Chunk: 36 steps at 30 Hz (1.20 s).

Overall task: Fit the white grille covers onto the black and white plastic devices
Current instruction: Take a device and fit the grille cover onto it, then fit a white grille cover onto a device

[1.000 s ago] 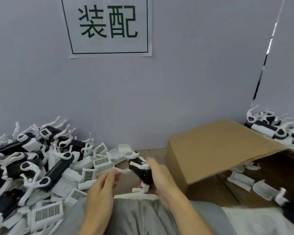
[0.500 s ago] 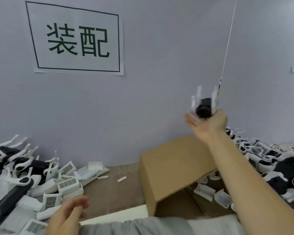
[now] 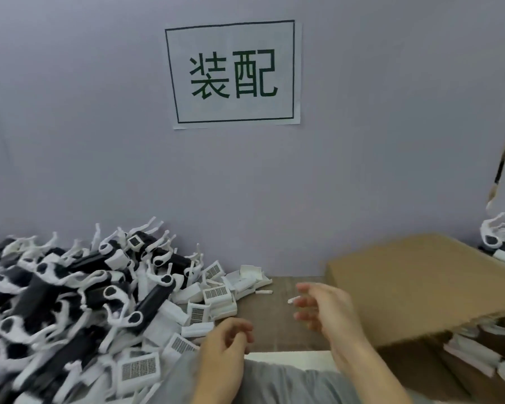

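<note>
Both of a person's bare hands hang empty over a brown table in the lower centre of the frame: the left hand with fingers loosely curled and holding nothing, the right hand with fingers spread and relaxed, blurred, its grip wide and around nothing. A heap of black and white plastic devices fills the lower left of the frame, piled against a grey wall. White grille covers lie scattered along the heap's right edge and toward the bottom of the frame, the nearest just left of the left hand. An open cardboard box sits at lower right, beside the right hand, with white parts visible under its flap. More black and white devices are stacked at the far right edge. A paper sign with two dark green characters is fixed to the wall at upper centre.
</note>
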Each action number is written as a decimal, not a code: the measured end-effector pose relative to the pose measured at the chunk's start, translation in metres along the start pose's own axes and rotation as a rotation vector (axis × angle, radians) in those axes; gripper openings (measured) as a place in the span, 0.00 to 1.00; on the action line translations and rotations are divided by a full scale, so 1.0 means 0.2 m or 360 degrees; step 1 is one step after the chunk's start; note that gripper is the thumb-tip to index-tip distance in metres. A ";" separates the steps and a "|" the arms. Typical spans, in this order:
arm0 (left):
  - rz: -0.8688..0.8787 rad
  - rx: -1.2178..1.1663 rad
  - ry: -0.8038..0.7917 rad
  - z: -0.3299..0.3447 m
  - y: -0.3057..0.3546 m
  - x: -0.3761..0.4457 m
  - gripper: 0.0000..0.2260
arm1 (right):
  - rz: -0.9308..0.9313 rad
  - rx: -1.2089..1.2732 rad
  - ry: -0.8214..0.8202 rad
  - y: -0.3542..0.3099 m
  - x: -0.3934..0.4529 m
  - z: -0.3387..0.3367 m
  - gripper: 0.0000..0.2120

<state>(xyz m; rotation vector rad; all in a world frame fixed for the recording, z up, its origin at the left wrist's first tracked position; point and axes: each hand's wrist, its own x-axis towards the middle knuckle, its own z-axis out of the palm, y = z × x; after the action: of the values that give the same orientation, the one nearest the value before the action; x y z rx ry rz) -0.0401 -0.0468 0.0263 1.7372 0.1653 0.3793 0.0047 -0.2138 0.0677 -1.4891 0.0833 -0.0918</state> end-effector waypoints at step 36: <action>0.0327 0.1324 0.0740 -0.52 0.30 0.40 0.25 | -0.0148 -0.0568 -0.0366 0.32 -0.07 0.17 0.14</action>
<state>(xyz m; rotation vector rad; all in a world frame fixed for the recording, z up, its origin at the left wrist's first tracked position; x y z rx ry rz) -0.0060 0.0630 0.1132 2.4637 0.5399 0.9642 -0.0049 -0.1734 0.0069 -1.8499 -0.1635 0.0217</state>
